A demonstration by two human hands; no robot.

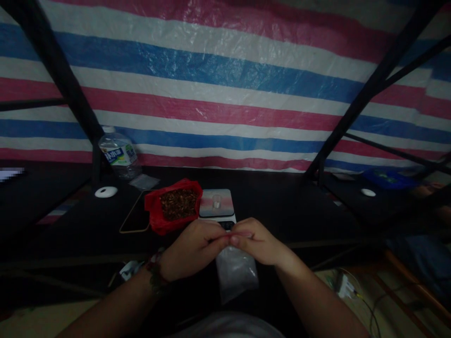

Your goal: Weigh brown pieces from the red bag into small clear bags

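Note:
My left hand (192, 249) and my right hand (259, 244) meet in front of me, fingers pinched on the top edge of a small clear plastic bag (237, 272) that hangs down between them. Just beyond the hands sits a small scale (216, 204) with a tiny clear cup on its platform. Left of the scale, a red bag (158, 216) lies open with brown dried bits (178, 204) inside. A beaded band circles my left wrist.
A phone (136, 218) lies flat left of the red bag. A water bottle (118, 155) and a white disc (106, 191) stand at the back left. Black frame bars (63, 80) slant up on both sides. A striped tarp (225, 80) hangs behind. Cables (347, 286) lie on the floor at right.

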